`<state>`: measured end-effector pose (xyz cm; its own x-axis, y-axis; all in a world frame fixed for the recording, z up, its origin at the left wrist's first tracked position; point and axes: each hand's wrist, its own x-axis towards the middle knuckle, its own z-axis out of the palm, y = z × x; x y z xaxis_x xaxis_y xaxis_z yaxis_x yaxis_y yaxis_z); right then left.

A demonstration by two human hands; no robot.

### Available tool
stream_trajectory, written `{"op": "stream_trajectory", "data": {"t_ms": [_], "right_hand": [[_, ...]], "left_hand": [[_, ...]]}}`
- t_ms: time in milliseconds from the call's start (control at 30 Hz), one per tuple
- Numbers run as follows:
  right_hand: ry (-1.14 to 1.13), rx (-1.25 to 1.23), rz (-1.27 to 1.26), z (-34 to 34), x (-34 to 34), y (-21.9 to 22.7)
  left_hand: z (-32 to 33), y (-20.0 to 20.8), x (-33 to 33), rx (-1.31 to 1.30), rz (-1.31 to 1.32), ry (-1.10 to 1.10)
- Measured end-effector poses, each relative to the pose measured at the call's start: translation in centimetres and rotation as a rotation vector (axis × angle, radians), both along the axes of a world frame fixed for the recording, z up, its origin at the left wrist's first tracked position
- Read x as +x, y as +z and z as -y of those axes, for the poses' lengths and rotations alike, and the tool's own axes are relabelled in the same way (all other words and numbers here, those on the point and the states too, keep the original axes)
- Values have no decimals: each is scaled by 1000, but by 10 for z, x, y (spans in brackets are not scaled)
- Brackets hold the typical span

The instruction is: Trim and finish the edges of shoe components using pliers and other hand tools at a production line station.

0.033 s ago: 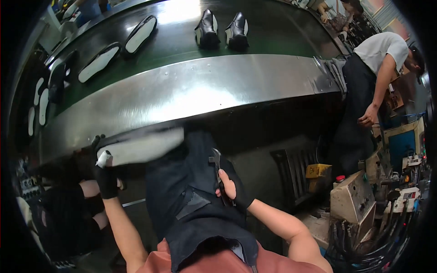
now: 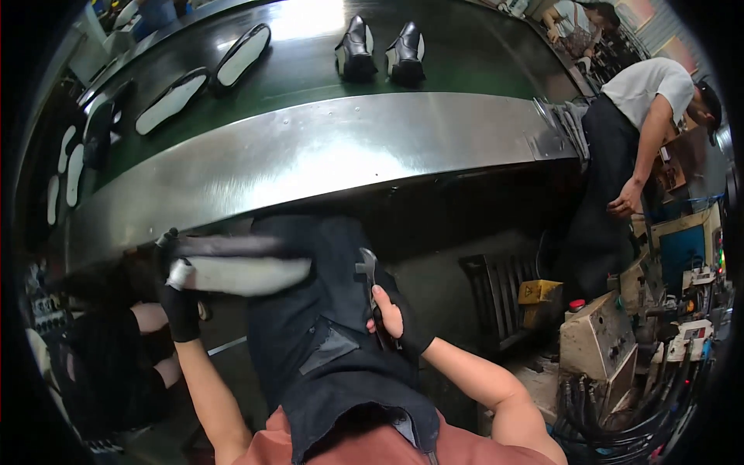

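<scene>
My left hand [image 2: 183, 298], in a dark glove with white wrapping on the thumb, grips one end of a shoe [image 2: 252, 277]. The shoe lies sideways over my lap, smeared by motion, its pale sole side facing me and a strip of dark upper along the far edge. Closed round the handles of metal lasting pincers [image 2: 367, 267] is my right hand [image 2: 392, 319], with bare fingertips and a dark wrist covering. The pincers' head points away from me, above my dark apron [image 2: 298, 310] and apart from the shoe.
Beyond a metal ledge [image 2: 333, 139], a dark green conveyor belt [image 2: 302, 81] carries several black shoes [image 2: 356, 50], some showing pale soles. At right are a bending person [image 2: 647, 93], a dark slatted crate [image 2: 496, 298], a yellow box [image 2: 540, 293] and a machine with hoses [image 2: 601, 341].
The shoe has turned in my left hand: its free end has swung toward me, and more of the dark upper shows at the far side. My right hand and the pincers stay nearly in place.
</scene>
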<state>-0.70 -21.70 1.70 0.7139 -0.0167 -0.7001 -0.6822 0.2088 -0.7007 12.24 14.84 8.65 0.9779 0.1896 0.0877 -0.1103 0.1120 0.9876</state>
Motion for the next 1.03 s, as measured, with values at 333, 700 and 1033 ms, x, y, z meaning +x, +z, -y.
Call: {"op": "stream_trajectory", "data": {"t_ms": [333, 700, 1033], "right_hand": [[337, -18, 296, -33, -10, 123], [412, 338, 244, -47, 39, 85], [251, -455, 759, -106, 14, 0]], "left_hand": [[102, 45, -13, 366, 210, -439], [135, 7, 19, 61, 130, -623], [130, -7, 17, 131, 97, -512]]}}
